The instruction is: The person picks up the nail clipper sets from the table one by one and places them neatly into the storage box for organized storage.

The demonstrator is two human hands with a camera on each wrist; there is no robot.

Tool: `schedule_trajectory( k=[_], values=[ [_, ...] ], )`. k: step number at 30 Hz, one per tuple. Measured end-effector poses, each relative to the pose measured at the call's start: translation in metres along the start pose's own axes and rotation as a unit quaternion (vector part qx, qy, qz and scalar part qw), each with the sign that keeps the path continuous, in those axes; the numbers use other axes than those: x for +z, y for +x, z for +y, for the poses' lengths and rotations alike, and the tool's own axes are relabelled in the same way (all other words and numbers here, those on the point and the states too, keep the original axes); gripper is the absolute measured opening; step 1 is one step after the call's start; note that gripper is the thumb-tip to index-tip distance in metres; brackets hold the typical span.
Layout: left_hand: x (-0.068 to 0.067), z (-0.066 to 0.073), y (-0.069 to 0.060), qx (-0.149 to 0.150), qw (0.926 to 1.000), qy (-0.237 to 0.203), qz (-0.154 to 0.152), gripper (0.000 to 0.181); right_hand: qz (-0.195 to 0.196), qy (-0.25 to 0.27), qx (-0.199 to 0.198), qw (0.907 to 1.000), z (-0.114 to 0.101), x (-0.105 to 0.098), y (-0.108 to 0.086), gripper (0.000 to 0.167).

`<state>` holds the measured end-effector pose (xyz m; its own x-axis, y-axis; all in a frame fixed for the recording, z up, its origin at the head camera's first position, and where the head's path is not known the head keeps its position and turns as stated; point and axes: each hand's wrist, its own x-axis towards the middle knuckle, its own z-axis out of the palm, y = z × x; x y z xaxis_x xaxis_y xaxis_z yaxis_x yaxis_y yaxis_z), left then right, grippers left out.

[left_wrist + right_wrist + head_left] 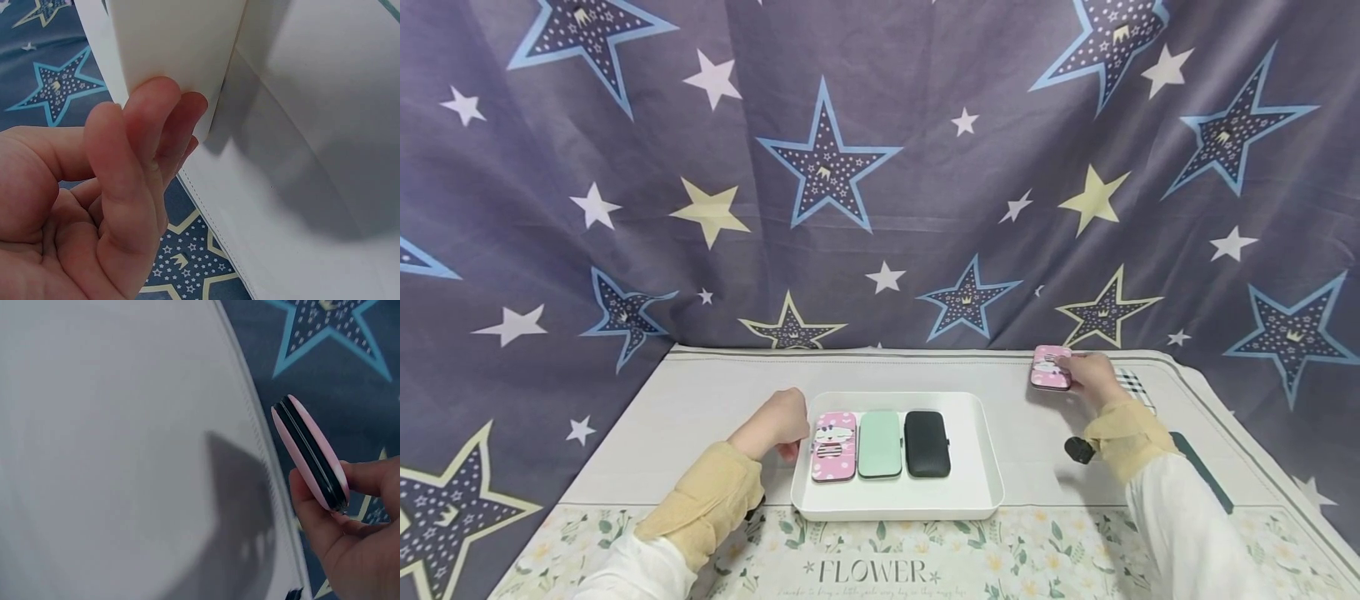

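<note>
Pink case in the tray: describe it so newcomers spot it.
On the table sits a white tray, beside the left hand. The pink case lies at the left end of the row inside. Its cartoon print sets it apart from the plain green case and black case; its lookalike is in the right hand.

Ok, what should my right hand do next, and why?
Probably bring the held pink case over to the white tray: your right hand pinches it in the air, your left hand touches the tray's side, and bare space shows inside, right of the black case.
</note>
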<state>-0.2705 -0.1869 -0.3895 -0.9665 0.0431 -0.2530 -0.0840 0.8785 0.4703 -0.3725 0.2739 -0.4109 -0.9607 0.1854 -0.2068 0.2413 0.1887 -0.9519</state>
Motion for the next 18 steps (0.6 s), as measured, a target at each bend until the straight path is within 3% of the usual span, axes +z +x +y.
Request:
schedule_trajectory(
  k=[5, 9, 18],
  values=[
    [-0.001, 0.0, 0.0, -0.011, 0.9999, 0.006, -0.005, 0.015, -0.031, -0.022, -0.017, 0.9992, -0.023, 0.012, -0.008, 0.056],
    [-0.001, 0.0, 0.0, -0.014, 0.9999, 0.006, -0.007, 0.014, -0.051, -0.009, -0.031, 0.9982, -0.041, 0.024, -0.018, 0.062],
    [0.0, -0.001, 0.002, -0.014, 0.9999, 0.002, -0.005, 0.015, -0.075, -0.008, -0.05, 0.9959, -0.072, 0.055, -0.039, 0.058]
  ],
)
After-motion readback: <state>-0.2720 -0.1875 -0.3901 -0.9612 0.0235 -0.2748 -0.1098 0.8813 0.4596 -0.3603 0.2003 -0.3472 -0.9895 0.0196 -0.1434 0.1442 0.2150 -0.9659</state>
